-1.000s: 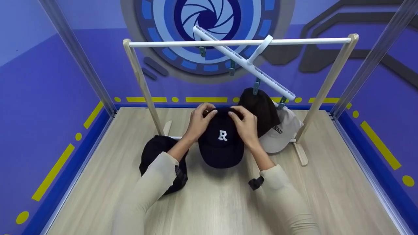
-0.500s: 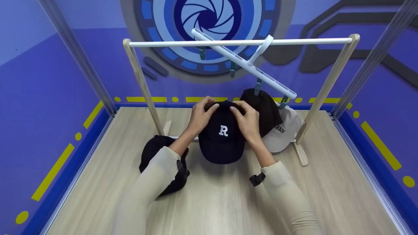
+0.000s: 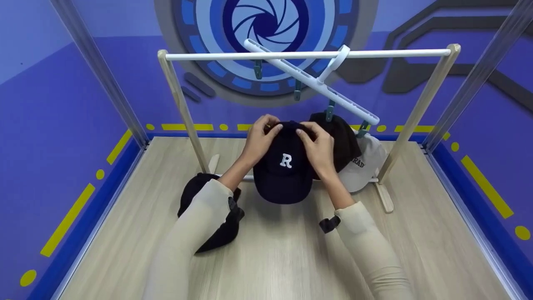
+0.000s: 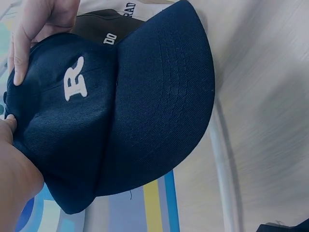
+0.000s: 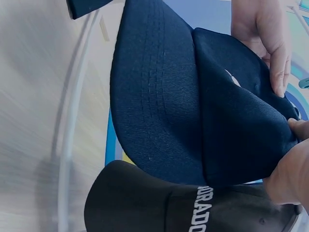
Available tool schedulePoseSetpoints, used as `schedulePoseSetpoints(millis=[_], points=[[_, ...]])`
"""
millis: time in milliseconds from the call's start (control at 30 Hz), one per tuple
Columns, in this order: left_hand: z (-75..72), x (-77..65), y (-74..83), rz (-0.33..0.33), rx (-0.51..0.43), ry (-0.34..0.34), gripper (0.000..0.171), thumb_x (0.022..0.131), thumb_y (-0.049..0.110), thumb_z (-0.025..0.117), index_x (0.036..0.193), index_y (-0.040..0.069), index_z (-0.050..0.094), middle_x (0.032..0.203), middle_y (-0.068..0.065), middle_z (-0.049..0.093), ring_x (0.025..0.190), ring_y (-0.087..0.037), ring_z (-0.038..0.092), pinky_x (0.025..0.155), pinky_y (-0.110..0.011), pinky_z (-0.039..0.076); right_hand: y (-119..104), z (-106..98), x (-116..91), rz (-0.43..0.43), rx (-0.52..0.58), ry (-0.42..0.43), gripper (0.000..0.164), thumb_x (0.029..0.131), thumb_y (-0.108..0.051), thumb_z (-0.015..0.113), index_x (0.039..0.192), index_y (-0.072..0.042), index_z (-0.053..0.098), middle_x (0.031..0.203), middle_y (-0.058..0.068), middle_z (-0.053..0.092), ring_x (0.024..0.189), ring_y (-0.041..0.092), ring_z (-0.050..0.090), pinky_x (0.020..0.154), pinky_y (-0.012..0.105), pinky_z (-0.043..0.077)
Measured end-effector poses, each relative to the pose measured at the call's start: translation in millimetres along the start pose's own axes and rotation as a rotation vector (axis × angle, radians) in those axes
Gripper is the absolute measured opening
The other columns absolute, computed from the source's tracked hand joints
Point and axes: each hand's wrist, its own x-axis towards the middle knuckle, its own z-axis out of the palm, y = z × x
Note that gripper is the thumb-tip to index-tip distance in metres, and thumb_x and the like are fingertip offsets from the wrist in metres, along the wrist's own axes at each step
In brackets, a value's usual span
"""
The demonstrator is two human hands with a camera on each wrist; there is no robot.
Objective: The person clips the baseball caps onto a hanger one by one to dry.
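Observation:
A navy baseball cap (image 3: 283, 179) with a white letter R hangs brim down between both hands, above the table. My left hand (image 3: 261, 139) pinches the top of its crown on the left, thumb in front. On the right side of the crown, my right hand (image 3: 318, 150) pinches it the same way. Above is a white hanger (image 3: 310, 79) hooked on the rack's bar, with several green clips. One bare clip (image 3: 297, 89) hangs just over the cap. A dark brown cap (image 3: 339, 143) and a beige cap (image 3: 366, 162) hang from the right-hand clips.
A black cap (image 3: 216, 233) lies on the wooden table (image 3: 270, 266), partly under the left sleeve. The rack has wooden side posts (image 3: 418, 112), a white top bar (image 3: 208, 56) and a low white bar (image 4: 224, 179). Patterned blue walls (image 3: 116, 96) enclose the table.
Both hands have raised the navy cap steadily, bringing its crown closer to the hanger's clips. The hanger has tilted slightly; the black cap on the table stays put.

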Motion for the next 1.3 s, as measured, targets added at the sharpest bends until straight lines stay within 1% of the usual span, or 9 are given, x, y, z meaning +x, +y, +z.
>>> schedulePoseSetpoints(millis=[200,400,600,833,1000,1133,1300], points=[[2.1,9.6,9.0,0.014,0.017,-0.002,0.014,0.091,0.025,0.063,0.097,0.011,0.065,0.093,0.0,0.061,0.085,-0.013,0.055,0.08,-0.026,0.045,-4.6,-6.0,5.9,0.006,-0.02,0.016,0.016,0.086,-0.025,0.071,0.099,-0.016,0.072,0.095,-0.004,0.071,0.089,0.007,0.063,0.081,0.024,0.048],[2.5,17.6,14.6,0.031,0.027,-0.035,0.015,0.092,0.026,0.062,0.099,0.012,0.065,0.095,0.0,0.061,0.088,-0.012,0.055,0.081,-0.025,0.044,-6.8,-10.0,10.7,0.019,-0.015,0.028,0.016,0.086,-0.025,0.07,0.1,-0.016,0.072,0.097,-0.004,0.071,0.09,0.007,0.063,0.081,0.024,0.048],[2.4,24.9,19.8,-0.009,0.049,-0.082,0.021,0.094,0.027,0.06,0.107,0.011,0.062,0.102,-0.002,0.062,0.092,-0.012,0.056,0.083,-0.025,0.044,-7.5,-12.8,14.5,0.03,0.006,0.027,0.017,0.087,-0.026,0.069,0.101,-0.016,0.072,0.097,-0.003,0.071,0.089,0.006,0.064,0.079,0.022,0.048],[4.7,33.1,27.9,-0.014,0.038,-0.082,0.023,0.094,0.026,0.06,0.112,0.011,0.059,0.102,-0.001,0.061,0.092,-0.012,0.056,0.082,-0.026,0.045,-10.9,-16.8,20.8,0.04,0.005,0.041,0.018,0.087,-0.027,0.069,0.102,-0.017,0.072,0.098,-0.004,0.071,0.089,0.006,0.064,0.08,0.023,0.048],[6.8,39.0,31.5,-0.023,0.035,-0.097,0.024,0.093,0.023,0.061,0.113,0.011,0.056,0.101,-0.002,0.06,0.092,-0.012,0.055,0.083,-0.024,0.044,-10.5,-19.7,23.7,0.068,0.002,0.047,0.018,0.087,-0.027,0.07,0.102,-0.017,0.071,0.098,-0.004,0.07,0.089,0.005,0.063,0.08,0.022,0.047],[8.5,42.5,33.4,-0.043,0.011,-0.107,0.029,0.092,0.021,0.062,0.117,0.008,0.053,0.099,-0.003,0.058,0.091,-0.014,0.054,0.082,-0.024,0.043,-9.7,-21.3,24.0,0.087,0.024,0.045,0.019,0.086,-0.026,0.07,0.102,-0.017,0.071,0.097,-0.002,0.07,0.089,0.006,0.063,0.081,0.022,0.047],[10.8,48.3,36.2,-0.084,-0.064,-0.099,0.039,0.089,0.018,0.064,0.122,0.008,0.047,0.101,-0.007,0.053,0.09,-0.019,0.05,0.079,-0.026,0.041,-11.3,-23.2,25.1,0.095,0.047,0.057,0.019,0.086,-0.026,0.07,0.102,-0.016,0.071,0.096,-0.001,0.07,0.089,0.007,0.063,0.081,0.022,0.047]])
